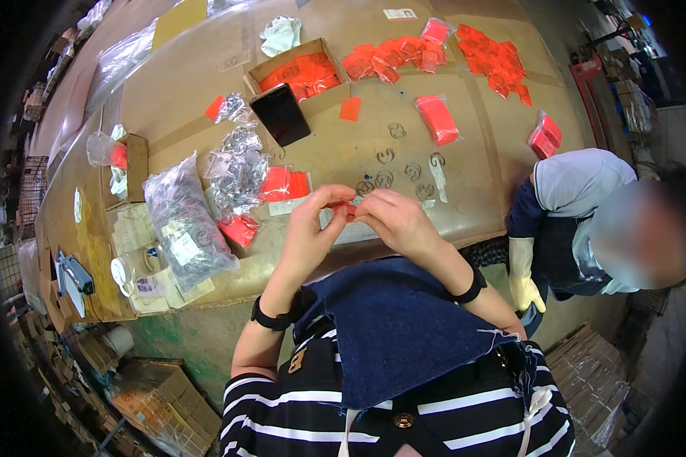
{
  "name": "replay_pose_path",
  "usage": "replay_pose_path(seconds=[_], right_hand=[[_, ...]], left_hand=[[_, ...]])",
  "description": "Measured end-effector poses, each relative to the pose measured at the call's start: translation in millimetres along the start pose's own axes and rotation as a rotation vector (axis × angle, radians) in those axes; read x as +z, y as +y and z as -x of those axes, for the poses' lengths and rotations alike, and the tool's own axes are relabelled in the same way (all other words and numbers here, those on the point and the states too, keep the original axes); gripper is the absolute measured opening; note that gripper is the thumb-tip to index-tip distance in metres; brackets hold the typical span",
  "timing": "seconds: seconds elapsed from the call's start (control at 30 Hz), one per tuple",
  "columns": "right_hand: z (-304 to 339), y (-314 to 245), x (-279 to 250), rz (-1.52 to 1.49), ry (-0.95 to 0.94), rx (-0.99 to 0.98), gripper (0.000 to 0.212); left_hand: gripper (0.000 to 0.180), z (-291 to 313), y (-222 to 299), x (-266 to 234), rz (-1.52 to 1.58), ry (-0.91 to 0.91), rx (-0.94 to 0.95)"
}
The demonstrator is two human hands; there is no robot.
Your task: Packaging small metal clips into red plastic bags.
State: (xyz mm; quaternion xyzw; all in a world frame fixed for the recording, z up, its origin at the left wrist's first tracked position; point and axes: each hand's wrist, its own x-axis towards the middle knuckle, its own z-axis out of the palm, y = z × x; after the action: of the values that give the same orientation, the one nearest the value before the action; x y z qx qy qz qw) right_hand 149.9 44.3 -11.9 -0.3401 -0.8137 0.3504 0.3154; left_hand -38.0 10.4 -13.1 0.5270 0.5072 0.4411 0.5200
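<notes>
Presently: one small red piece [346, 210], centre of frame, pinched between left hand [317, 222] and right hand [398, 222]. Possible hazards: slipping, should either pinch loosen; mix-up, from similar red packets [284, 183] nearby, centre-left.

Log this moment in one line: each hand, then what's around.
left hand: pinching red piece | right hand: at same piece | around: phone propped against box
</notes>
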Motion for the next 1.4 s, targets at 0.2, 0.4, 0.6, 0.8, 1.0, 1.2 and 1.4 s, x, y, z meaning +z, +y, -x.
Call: replay_pose_path(seconds=[0.2, 0.4, 0.6, 0.8, 1.0, 1.2, 1.4], right_hand=[[-3, 1, -15, -0.3, -0.052, 0.198, 0.009], [-4, -3, -9, -0.638, -0.024, 0.526, 0.011], [5, 5, 2, -0.489, -0.013, 0.428, 0.01], [6, 4, 13, -0.719, -0.054, 0.509, 0.008], [1, 25, 26, -0.75, -0.222, 0.612, 0.013], [-76, 66, 8, -0.66, 0.056, 0.592, 0.026], [-153, 61, 1, -0.707, 0.271, 0.598, 0.037]], left_hand=[[0.015, 0, -9, -17, 0.057, -0.039, 0.001], [0.009, 2, -12, -5, 0.289, -0.011, -0.168], [0.005, 4, 3, 0, 0.232, -0.056, -0.172], [0.004, 14, 0, 5, -0.09, 0.088, -0.028], [0.006, 23, -31, -1, -0.078, 0.101, -0.064], [0.014, 29, -69, -24, -0.203, 0.37, -0.124], [0.02, 19, -108, -48, -0.708, 0.418, 0.062]])
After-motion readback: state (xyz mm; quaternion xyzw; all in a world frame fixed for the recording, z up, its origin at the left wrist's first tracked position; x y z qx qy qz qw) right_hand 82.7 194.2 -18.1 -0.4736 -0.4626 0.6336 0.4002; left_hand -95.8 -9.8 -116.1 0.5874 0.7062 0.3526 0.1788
